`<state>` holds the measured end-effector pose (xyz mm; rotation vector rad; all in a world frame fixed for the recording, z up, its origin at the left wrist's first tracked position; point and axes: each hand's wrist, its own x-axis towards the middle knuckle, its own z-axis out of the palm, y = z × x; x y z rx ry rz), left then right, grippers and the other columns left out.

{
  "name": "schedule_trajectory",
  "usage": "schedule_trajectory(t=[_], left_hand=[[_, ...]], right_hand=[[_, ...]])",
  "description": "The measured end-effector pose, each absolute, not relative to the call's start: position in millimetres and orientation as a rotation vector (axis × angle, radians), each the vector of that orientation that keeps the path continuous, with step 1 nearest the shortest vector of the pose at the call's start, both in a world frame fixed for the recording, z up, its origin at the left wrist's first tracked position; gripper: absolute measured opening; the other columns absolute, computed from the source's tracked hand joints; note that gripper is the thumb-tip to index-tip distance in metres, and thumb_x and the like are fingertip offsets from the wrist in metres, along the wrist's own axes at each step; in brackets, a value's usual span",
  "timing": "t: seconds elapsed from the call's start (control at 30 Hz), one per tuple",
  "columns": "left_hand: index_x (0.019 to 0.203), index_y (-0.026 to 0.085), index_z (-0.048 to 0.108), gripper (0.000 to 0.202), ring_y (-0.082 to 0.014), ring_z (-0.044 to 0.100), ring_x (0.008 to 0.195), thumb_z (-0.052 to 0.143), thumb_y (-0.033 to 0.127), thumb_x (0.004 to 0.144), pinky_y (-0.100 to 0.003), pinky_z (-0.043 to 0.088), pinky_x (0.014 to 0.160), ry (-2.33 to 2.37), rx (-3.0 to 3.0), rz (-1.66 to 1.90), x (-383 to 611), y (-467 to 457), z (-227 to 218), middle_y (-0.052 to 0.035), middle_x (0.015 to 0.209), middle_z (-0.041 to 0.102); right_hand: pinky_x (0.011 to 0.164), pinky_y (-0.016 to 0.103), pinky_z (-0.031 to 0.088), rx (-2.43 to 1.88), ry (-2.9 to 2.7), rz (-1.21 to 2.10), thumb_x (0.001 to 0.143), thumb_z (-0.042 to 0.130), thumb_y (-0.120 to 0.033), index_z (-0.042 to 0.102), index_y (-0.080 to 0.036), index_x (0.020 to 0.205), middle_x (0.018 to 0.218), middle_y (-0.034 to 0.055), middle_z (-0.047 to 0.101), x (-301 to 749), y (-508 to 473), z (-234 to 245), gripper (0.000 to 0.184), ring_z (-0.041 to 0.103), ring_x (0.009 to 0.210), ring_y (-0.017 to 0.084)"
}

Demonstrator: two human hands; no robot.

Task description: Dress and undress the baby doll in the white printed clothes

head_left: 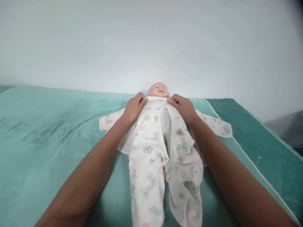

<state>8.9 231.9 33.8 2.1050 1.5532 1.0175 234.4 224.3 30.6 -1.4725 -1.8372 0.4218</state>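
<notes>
A baby doll (158,89) lies on its back, its head towards the wall. White printed baby pants (149,149) cover its front from just below the chin down past the lower edge of the view, with an open slit at the middle. Under them, a matching baby shirt (214,124) spreads out, its sleeves lying to either side. At the top left corner of the pants, my left hand (135,105) pinches the waist edge between thumb and fingers. My right hand (181,106) does the same at the top right corner. The doll's arms are hidden.
A light green sheet (59,126) lies under the doll, a little wrinkled on the left. Darker green cloth (265,135) shows on the right beyond a pale seam. Just behind the doll's head rises a plain white wall (151,41). A dark shape sits at the far right edge.
</notes>
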Motion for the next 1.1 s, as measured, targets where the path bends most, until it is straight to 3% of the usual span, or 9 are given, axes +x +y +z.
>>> schedule_trajectory(t=[0.23, 0.33, 0.4, 0.5, 0.63, 0.87, 1.1], left_hand=[[0.073, 0.022, 0.045, 0.022, -0.0156, 0.049, 0.067, 0.047, 0.036, 0.090, -0.029, 0.040, 0.066, 1.614, 2.040, 1.029, 11, 236, 30, 0.0010, 0.070, 0.055], [0.084, 0.022, 0.057, 0.015, -0.0178, 0.060, 0.082, 0.050, 0.035, 0.088, -0.032, 0.046, 0.079, 1.498, 2.018, 1.057, 9, 235, 28, -0.0008, 0.087, 0.067], [0.100, 0.024, 0.063, 0.021, -0.0198, 0.062, 0.101, 0.048, 0.034, 0.090, -0.033, 0.046, 0.091, 1.382, 2.060, 1.067, 8, 231, 28, -0.0021, 0.107, 0.070], [0.120, 0.030, 0.064, 0.037, -0.0202, 0.057, 0.120, 0.038, 0.032, 0.095, -0.035, 0.042, 0.103, 1.267, 2.190, 0.957, 5, 223, 27, 0.0004, 0.130, 0.064], [0.137, 0.038, 0.052, 0.047, -0.0201, 0.051, 0.128, 0.035, 0.025, 0.095, -0.039, 0.039, 0.107, 1.298, 2.340, 0.812, -1, 210, 27, 0.0040, 0.141, 0.056], [0.145, 0.032, 0.043, 0.051, -0.0218, 0.041, 0.136, 0.038, 0.025, 0.094, -0.042, 0.029, 0.113, 1.475, 2.534, 0.731, -10, 189, 15, -0.0023, 0.151, 0.045], [0.148, 0.025, 0.035, 0.056, -0.0243, 0.033, 0.142, 0.042, 0.032, 0.093, -0.044, 0.020, 0.119, 1.519, 2.589, 0.745, -20, 167, -1, -0.0061, 0.158, 0.032]], right_hand=[[0.065, 0.030, 0.032, -1.521, -1.816, 0.436, 0.086, 0.051, -0.042, 0.050, -0.022, 0.068, 0.063, -0.0030, 0.052, 234, 237, 29, 0.027, 0.044, 0.064, 0.016], [0.066, 0.030, 0.034, -1.454, -1.785, 0.506, 0.085, 0.054, -0.042, 0.052, -0.022, 0.071, 0.068, -0.0023, 0.056, 232, 235, 27, 0.024, 0.047, 0.065, 0.016], [0.069, 0.031, 0.038, -1.342, -1.764, 0.557, 0.084, 0.056, -0.040, 0.056, -0.023, 0.077, 0.079, -0.0010, 0.062, 232, 232, 25, 0.018, 0.051, 0.070, 0.017], [0.080, 0.034, 0.042, -1.159, -1.806, 0.526, 0.087, 0.052, -0.037, 0.062, -0.024, 0.087, 0.094, 0.0022, 0.066, 233, 224, 19, 0.016, 0.058, 0.085, 0.020], [0.093, 0.038, 0.043, -1.087, -1.853, 0.490, 0.093, 0.045, -0.034, 0.069, -0.025, 0.098, 0.106, 0.0044, 0.068, 238, 212, 13, 0.026, 0.060, 0.103, 0.022], [0.109, 0.043, 0.036, -1.074, -1.857, 0.559, 0.095, 0.042, -0.035, 0.064, -0.031, 0.125, 0.137, 0.0016, 0.060, 245, 181, 7, 0.038, 0.052, 0.128, 0.023], [0.113, 0.050, 0.031, -1.090, -1.878, 0.403, 0.089, 0.051, -0.033, 0.060, -0.030, 0.131, 0.144, 0.0042, 0.053, 252, 152, -9, 0.043, 0.044, 0.135, 0.026]])
